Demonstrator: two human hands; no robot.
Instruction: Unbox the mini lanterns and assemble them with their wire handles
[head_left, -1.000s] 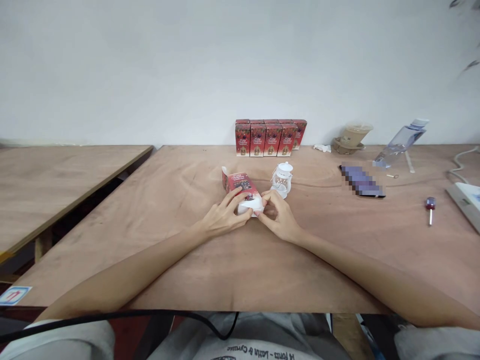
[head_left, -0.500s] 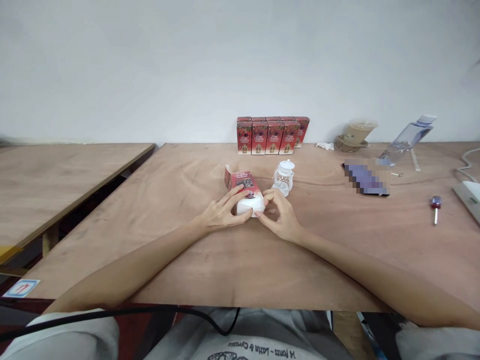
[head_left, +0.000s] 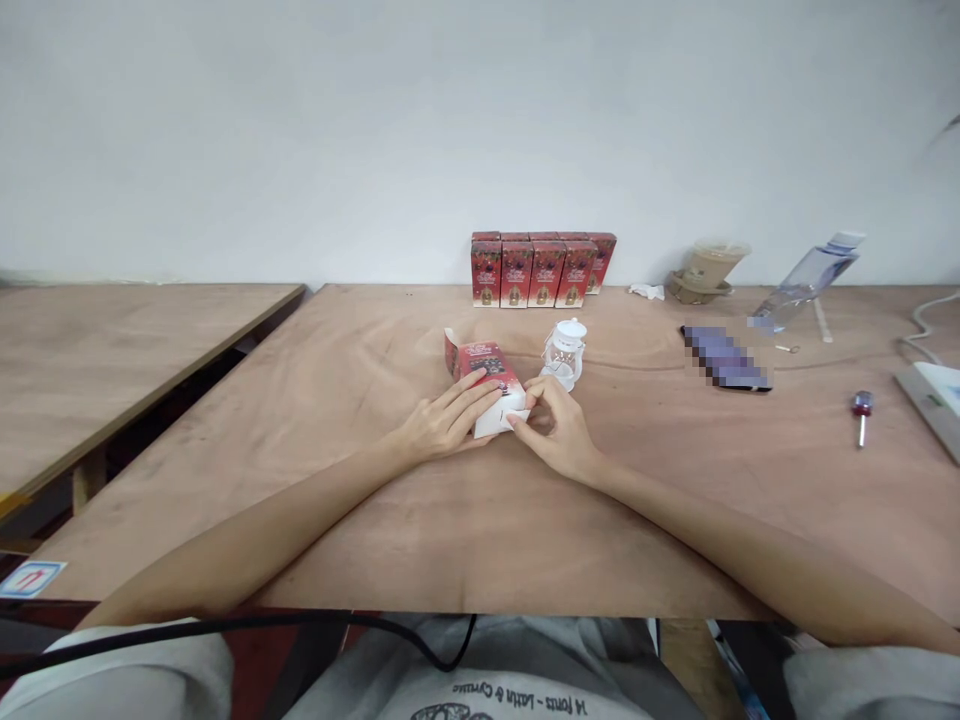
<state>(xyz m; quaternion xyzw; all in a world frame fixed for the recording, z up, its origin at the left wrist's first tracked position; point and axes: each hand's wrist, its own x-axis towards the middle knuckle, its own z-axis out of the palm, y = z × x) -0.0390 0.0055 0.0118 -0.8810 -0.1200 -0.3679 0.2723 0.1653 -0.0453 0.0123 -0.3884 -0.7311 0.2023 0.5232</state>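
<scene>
Red carton (head_left: 489, 352) lies on the table under the person's fingers, its printed side up and its white end (head_left: 501, 418) toward the wearer; this is the head view, the only one I have. From here I see the left hand (head_left: 441, 422) holding it, fingers nearly straight across the top and thumb low at the near edge. The right hand (head_left: 559, 425) has thumb and index almost closed, pinching the white end's corner; its other fingers curl out of my sight.

I judge the step to be folding that end. I'd keep the left fingers light, so the card doesn't buckle, and work the right thumb along the crease.

Just beyond the right knuckles stands a white lantern (head_left: 565, 352), close enough to be knocked. At the carton's far end, past the left fingertips, a flap (head_left: 451, 352) sticks up. Farther from both hands, red boxes (head_left: 531, 275) stand by the wall; the phone (head_left: 724, 358) and screwdriver (head_left: 862, 412) lie well right of the right fingers.
</scene>
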